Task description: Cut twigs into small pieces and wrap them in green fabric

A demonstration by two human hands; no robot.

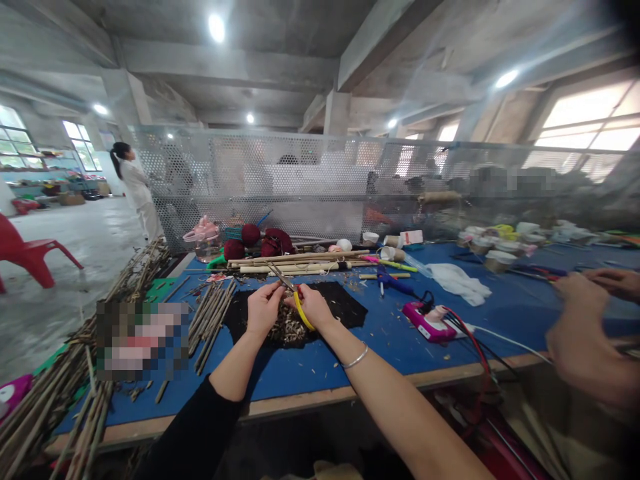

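Note:
My right hand is closed on the yellow handles of a pair of scissors, whose metal blades point up and to the left. Just left of it, my left hand has its fingers pressed together beside the blades; what they pinch is too small to make out. Both hands are over a black cloth bearing a heap of small brown and pale chips. Cut sticks lie in a bundle left of the cloth on the blue table.
Long twigs stretch along the table's left end. Behind the cloth are bamboo rods and dark red yarn balls. Rightward are a blue glue gun, a magenta power strip and another person's hands.

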